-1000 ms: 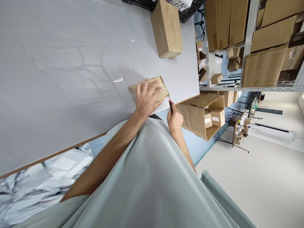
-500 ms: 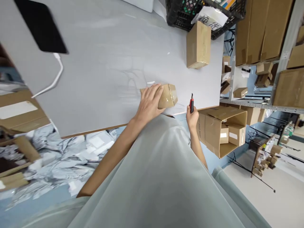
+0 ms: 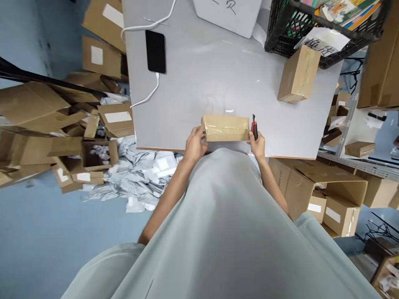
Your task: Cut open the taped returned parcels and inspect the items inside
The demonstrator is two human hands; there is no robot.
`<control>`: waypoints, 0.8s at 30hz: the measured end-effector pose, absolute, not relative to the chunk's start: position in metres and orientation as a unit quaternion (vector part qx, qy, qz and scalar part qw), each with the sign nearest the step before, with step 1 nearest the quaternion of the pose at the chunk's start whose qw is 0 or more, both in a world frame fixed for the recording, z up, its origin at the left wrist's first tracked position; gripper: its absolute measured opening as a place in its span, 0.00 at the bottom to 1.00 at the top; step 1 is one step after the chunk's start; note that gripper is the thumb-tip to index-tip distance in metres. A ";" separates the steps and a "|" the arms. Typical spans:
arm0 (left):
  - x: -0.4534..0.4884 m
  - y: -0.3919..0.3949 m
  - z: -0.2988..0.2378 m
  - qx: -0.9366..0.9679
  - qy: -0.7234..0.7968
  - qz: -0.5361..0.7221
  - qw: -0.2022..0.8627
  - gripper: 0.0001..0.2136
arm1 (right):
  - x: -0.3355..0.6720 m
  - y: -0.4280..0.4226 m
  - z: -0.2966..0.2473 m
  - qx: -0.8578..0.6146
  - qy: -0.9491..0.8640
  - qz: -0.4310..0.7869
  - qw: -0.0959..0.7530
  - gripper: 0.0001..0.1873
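Observation:
A small taped cardboard box (image 3: 227,128) lies near the front edge of the grey table, its long side running left to right. My left hand (image 3: 195,146) grips the box's left end, thumb and fingers at its corner. At the opposite end, my right hand (image 3: 257,145) is closed around a red and black utility knife (image 3: 254,129), its dark blade pointing away from me. The fingers of that hand also touch or nearly touch the box's right end.
A second cardboard box (image 3: 299,74) stands at the right, beside a black plastic crate (image 3: 282,31) with books. A phone (image 3: 156,52) on a white cable lies at left. Crumpled packaging (image 3: 137,170) and boxes cover the floor left. A large open carton (image 3: 293,182) is at right.
The box has turned so its long side faces me. My left hand has moved from its top to its left end, and my right hand has brought the utility knife beside it. The view has shifted left.

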State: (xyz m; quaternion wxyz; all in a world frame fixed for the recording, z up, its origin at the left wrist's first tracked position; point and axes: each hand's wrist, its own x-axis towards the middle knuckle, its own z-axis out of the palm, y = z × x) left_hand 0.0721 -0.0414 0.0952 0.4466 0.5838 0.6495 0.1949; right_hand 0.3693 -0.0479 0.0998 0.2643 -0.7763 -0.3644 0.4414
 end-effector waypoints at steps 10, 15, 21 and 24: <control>0.132 -0.027 0.089 0.596 0.620 0.144 0.489 0.30 | 0.425 -0.071 0.123 -0.798 -0.445 0.362 0.188 0.27; 0.131 -0.025 0.101 0.561 0.653 0.140 0.489 0.16 | 0.421 -0.067 0.150 -0.797 -0.531 0.265 0.112 0.24; 0.131 -0.021 0.108 0.524 0.699 0.101 0.476 0.06 | 0.381 -0.044 0.183 -0.650 -0.667 0.363 0.021 0.23; 0.131 -0.021 0.105 0.527 0.699 0.085 0.476 0.06 | 0.360 -0.028 0.192 -0.604 -0.709 0.358 -0.062 0.21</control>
